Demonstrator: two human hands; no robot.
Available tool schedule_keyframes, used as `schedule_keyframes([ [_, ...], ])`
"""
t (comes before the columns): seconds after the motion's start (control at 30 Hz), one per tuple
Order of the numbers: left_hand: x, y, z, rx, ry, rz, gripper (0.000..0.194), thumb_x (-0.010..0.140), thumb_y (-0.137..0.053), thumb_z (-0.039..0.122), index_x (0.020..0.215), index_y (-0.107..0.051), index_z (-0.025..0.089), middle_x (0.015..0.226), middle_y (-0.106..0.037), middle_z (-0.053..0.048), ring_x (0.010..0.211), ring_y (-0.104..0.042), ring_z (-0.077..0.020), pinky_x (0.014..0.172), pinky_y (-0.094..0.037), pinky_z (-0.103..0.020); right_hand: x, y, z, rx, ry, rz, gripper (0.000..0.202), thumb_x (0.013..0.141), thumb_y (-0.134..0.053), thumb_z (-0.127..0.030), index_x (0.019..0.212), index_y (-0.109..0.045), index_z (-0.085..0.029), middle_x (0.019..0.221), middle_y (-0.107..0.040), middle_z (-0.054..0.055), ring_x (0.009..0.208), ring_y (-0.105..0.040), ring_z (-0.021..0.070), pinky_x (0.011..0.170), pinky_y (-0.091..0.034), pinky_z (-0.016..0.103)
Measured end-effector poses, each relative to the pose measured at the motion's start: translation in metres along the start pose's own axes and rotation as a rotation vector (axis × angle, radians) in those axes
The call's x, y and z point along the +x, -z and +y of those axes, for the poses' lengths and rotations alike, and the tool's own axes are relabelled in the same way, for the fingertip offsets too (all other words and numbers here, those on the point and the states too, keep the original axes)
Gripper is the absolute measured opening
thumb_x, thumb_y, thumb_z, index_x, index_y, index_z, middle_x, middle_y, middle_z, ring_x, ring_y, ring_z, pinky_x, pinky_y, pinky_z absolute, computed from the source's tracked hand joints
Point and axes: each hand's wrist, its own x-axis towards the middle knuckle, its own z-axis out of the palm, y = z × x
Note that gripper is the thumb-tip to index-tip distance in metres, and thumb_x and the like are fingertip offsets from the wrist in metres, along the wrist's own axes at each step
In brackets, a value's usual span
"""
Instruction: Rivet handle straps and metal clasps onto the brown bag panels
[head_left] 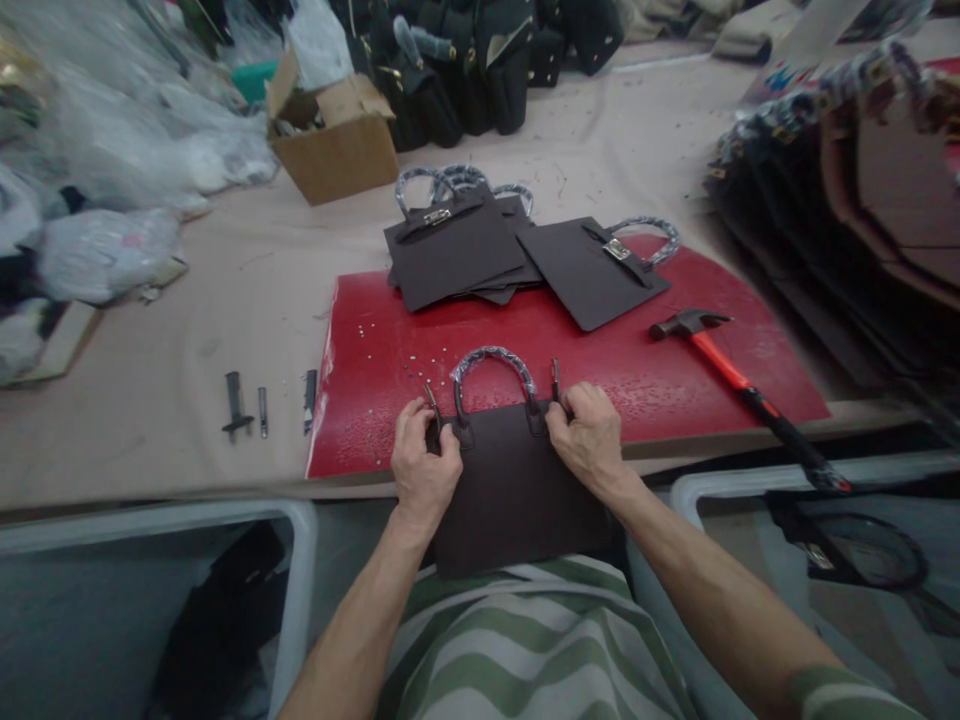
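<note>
A dark brown handbag panel point(517, 490) with a plastic-wrapped handle point(495, 354) lies at the table's front edge, its lower part over my lap. At its upper left corner, my left hand point(425, 450) is closed on a dark strap with a metal end that points up. My right hand point(589, 430) pinches the matching strap at the upper right corner, where another metal tip rises above the fingers. The handle arches between both hands, away from me.
A red mat point(480, 330) bears more brown bag panels point(457, 250) and a claw hammer point(731, 370). Punch tools point(235, 405) lie at left. A cardboard box point(337, 150) stands behind. Plastic bins point(300, 560) flank me; stacked bag pieces point(810, 240) fill the right.
</note>
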Motion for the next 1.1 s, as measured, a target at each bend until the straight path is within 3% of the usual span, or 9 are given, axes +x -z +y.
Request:
schedule_keyframes([
  [0.1, 0.000, 0.002, -0.001, -0.036, -0.003, -0.083, 0.010, 0.089, -0.059, 0.019, 0.098, -0.063, 0.017, 0.126, -0.060, -0.015, 0.122, -0.058, -0.0274, 0.106, -0.049, -0.045, 0.002, 0.003, 0.000, 0.029, 0.033, -0.047, 0.015, 0.084, -0.050, -0.017, 0.071, -0.047, -0.025, 0.078, -0.056, 0.007, 0.079, -0.047, 0.0241, 0.073, -0.037, 0.038],
  [0.17, 0.000, 0.003, -0.001, -0.056, -0.007, -0.154, 0.011, 0.090, -0.060, 0.020, 0.100, -0.065, 0.017, 0.130, -0.057, -0.014, 0.123, -0.057, -0.0271, 0.108, -0.049, -0.045, 0.003, 0.005, 0.002, 0.100, 0.062, -0.103, 0.008, 0.083, -0.053, -0.018, 0.088, -0.057, -0.021, 0.092, -0.062, 0.009, 0.086, -0.053, 0.0248, 0.078, -0.041, 0.038],
  [0.3, 0.002, -0.001, 0.002, -0.083, 0.067, -0.163, 0.021, 0.089, -0.062, 0.019, 0.109, -0.065, 0.018, 0.131, -0.054, -0.013, 0.126, -0.054, -0.0283, 0.111, -0.046, -0.047, 0.003, 0.008, 0.009, 0.185, 0.126, -0.190, 0.039, 0.084, -0.054, -0.018, 0.123, -0.060, -0.018, 0.115, -0.065, 0.011, 0.103, -0.057, 0.0263, 0.089, -0.044, 0.041],
  [0.47, 0.009, -0.005, 0.017, -0.112, 0.208, -0.090, 0.013, 0.086, -0.065, 0.014, 0.098, -0.069, 0.019, 0.125, -0.056, -0.012, 0.122, -0.055, -0.0273, 0.110, -0.047, -0.045, 0.002, 0.011, 0.011, 0.171, 0.231, -0.180, 0.033, 0.093, -0.048, -0.023, 0.119, -0.068, -0.017, 0.111, -0.067, 0.014, 0.100, -0.060, 0.0276, 0.086, -0.048, 0.045],
  [0.7, 0.011, -0.004, 0.019, -0.075, 0.146, -0.099, 0.021, 0.085, -0.067, 0.013, 0.105, -0.068, 0.020, 0.130, -0.058, -0.012, 0.122, -0.059, -0.0263, 0.106, -0.052, -0.041, 0.005, -0.004, 0.022, 0.022, 0.397, -0.047, 0.037, 0.097, -0.049, -0.040, 0.120, -0.068, -0.020, 0.109, -0.069, 0.016, 0.090, -0.063, 0.0319, 0.072, -0.049, 0.046],
  [0.8, 0.018, 0.021, 0.005, -0.042, 0.119, -0.029, 0.018, 0.090, -0.060, 0.014, 0.103, -0.068, 0.023, 0.115, -0.065, -0.010, 0.109, -0.065, -0.0236, 0.097, -0.056, -0.036, 0.005, -0.005, 0.021, -0.025, 0.441, -0.020, 0.043, 0.097, -0.047, -0.045, 0.123, -0.065, -0.016, 0.110, -0.067, 0.016, 0.091, -0.062, 0.0320, 0.073, -0.050, 0.046],
  [0.93, 0.055, 0.075, -0.042, 0.100, 0.215, 0.065, 0.019, 0.095, -0.050, 0.020, 0.101, -0.068, 0.020, 0.101, -0.068, -0.012, 0.097, -0.067, -0.0261, 0.090, -0.054, -0.040, 0.005, -0.002, 0.016, -0.045, 0.447, -0.012, 0.044, 0.097, -0.047, -0.045, 0.123, -0.064, -0.015, 0.110, -0.067, 0.017, 0.092, -0.062, 0.0324, 0.074, -0.050, 0.046],
  [1.03, 0.094, 0.108, -0.083, 0.470, 0.482, -0.117, 0.021, 0.093, -0.054, 0.029, 0.102, -0.070, 0.018, 0.104, -0.072, -0.013, 0.099, -0.069, -0.0259, 0.089, -0.053, -0.037, 0.006, -0.004, 0.015, -0.040, 0.422, -0.016, 0.043, 0.096, -0.048, -0.046, 0.123, -0.065, -0.017, 0.109, -0.067, 0.016, 0.092, -0.061, 0.0327, 0.074, -0.049, 0.046],
  [1.1, 0.114, 0.119, -0.105, 0.561, 0.574, -0.243, 0.022, 0.088, -0.062, 0.035, 0.091, -0.071, 0.015, 0.096, -0.074, -0.016, 0.095, -0.071, -0.0281, 0.084, -0.053, -0.036, 0.006, -0.005, 0.016, -0.028, 0.406, -0.026, 0.042, 0.095, -0.050, -0.045, 0.123, -0.065, -0.017, 0.108, -0.067, 0.015, 0.092, -0.061, 0.0329, 0.073, -0.048, 0.046],
])
